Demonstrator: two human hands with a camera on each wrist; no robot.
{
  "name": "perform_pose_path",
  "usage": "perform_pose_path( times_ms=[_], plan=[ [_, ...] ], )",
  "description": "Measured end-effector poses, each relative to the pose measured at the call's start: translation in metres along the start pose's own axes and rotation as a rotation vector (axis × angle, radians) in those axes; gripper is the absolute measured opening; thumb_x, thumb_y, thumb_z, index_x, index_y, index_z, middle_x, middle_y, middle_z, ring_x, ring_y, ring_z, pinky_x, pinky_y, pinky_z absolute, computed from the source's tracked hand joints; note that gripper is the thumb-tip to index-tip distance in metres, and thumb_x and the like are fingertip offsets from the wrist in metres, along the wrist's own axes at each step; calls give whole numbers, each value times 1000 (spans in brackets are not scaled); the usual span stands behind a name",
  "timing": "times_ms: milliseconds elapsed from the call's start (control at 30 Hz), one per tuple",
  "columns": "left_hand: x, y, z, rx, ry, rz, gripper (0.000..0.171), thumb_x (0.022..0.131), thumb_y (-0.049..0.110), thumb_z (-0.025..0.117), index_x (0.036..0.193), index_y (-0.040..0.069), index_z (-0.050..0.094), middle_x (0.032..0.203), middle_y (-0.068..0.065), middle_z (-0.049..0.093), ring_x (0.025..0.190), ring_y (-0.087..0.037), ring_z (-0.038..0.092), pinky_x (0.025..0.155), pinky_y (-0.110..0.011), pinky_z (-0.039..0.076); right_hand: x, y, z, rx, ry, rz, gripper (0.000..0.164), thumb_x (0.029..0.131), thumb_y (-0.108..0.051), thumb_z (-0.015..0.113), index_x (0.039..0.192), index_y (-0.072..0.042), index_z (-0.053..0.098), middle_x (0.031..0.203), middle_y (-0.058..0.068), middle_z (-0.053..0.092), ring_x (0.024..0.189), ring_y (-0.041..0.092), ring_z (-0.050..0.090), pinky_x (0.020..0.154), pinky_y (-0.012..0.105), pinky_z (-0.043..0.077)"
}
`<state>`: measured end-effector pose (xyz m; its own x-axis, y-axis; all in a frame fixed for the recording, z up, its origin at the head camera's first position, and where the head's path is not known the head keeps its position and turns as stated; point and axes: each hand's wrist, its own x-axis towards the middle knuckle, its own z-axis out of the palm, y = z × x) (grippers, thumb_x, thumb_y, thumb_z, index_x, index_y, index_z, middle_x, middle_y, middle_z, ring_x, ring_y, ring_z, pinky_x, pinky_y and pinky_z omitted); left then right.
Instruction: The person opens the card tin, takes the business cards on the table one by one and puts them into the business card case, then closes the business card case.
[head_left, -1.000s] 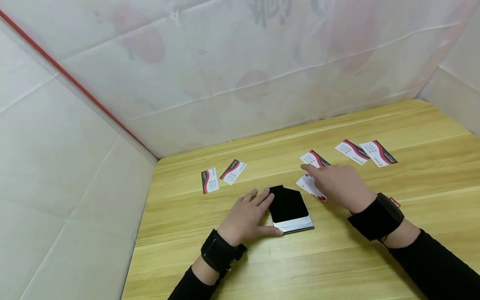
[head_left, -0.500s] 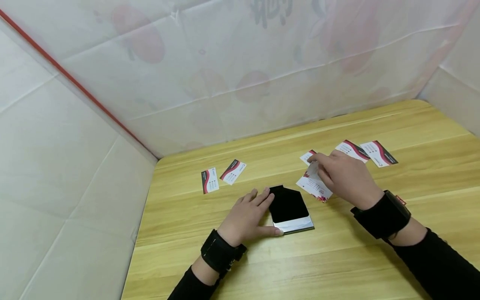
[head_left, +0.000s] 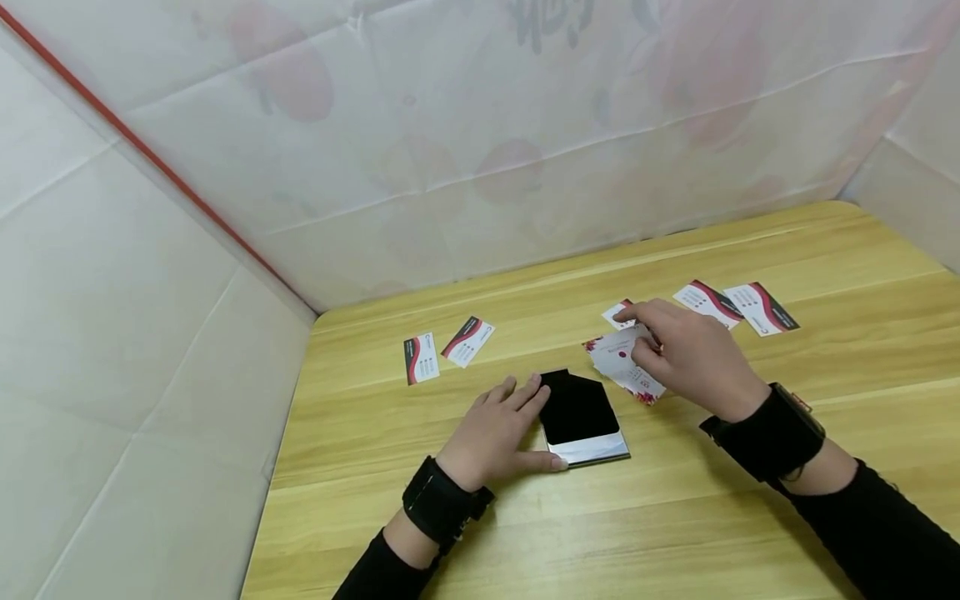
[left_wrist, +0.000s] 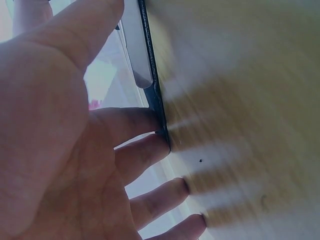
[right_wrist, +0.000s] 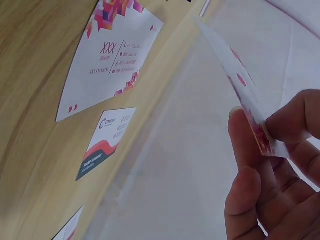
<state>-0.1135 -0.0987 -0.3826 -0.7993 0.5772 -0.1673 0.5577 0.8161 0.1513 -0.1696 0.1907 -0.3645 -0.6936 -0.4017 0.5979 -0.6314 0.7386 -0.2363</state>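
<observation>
My right hand (head_left: 693, 354) pinches a white card (right_wrist: 240, 80) with colourful pixel-like corners between thumb and fingers. The card is raised and tilted. In the head view it partly overlaps a matching card (right_wrist: 110, 55) lying on the table. My left hand (head_left: 491, 429) rests at the left side of a flat card case (head_left: 585, 450) with a black panel and a shiny metal strip. Its thumb lies at the case's near edge, and its nearly straight fingers reach the far left corner. The left wrist view shows fingertips along the case's dark edge (left_wrist: 152, 65).
A business card (right_wrist: 107, 137) with a red and dark wave lies just beyond my right hand. Two similar cards (head_left: 422, 358) lie at the left, and two overlapping ones (head_left: 759, 308) at the right back. White sheeting (head_left: 420, 150) stands behind the wooden table (head_left: 525, 533).
My right hand has moved slightly right and away from me, lifting the patterned card off the table and tilting it, baring the matching card beneath. The left hand and case stay put.
</observation>
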Motion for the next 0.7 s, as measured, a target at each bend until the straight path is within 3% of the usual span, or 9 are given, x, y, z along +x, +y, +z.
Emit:
perform_pose_path(
  times_ms=[267, 433, 500, 600, 700],
  plan=[
    [0, 0, 0, 6, -1, -3, 97, 85, 75, 55, 159, 18, 28, 166, 0, 22, 150, -34, 24, 116, -54, 32, -3, -1, 1, 14, -29, 5, 16, 77, -8, 65, 86, -20, 63, 71, -11, 55, 57, 1, 39, 45, 20, 29],
    [0, 1, -1, 3, -1, -1, 97, 85, 75, 55, 159, 18, 28, 165, -1, 23, 150, -35, 24, 116, -54, 32, -4, 0, 2, 17, -49, 13, 17, 75, -9, 66, 87, -19, 60, 58, -14, 48, 48, -1, 32, 42, 20, 22],
    [0, 1, -1, 4, 1, -2, 97, 86, 75, 55, 159, 18, 28, 165, -1, 23, 150, -35, 24, 116, -54, 32, -3, 0, 3, 9, -48, 8, 20, 76, -8, 66, 93, -17, 62, 62, -11, 54, 49, 0, 31, 43, 20, 23],
    [0, 1, -2, 6, 5, -4, 96, 85, 75, 54, 159, 18, 29, 165, -1, 23, 150, -35, 25, 116, -54, 32, -3, 0, 4, 10, -62, -2, 34, 78, -7, 65, 111, -16, 66, 90, -1, 71, 52, 1, 34, 43, 20, 27],
    [-1, 1, -2, 8, 5, -5, 96, 85, 75, 55, 159, 18, 30, 165, -1, 24, 150, -35, 25, 116, -54, 32, -4, 0, 5, 11, -88, -12, 51, 80, -6, 62, 130, -18, 64, 114, 7, 71, 50, 0, 32, 42, 20, 28]
  ],
)
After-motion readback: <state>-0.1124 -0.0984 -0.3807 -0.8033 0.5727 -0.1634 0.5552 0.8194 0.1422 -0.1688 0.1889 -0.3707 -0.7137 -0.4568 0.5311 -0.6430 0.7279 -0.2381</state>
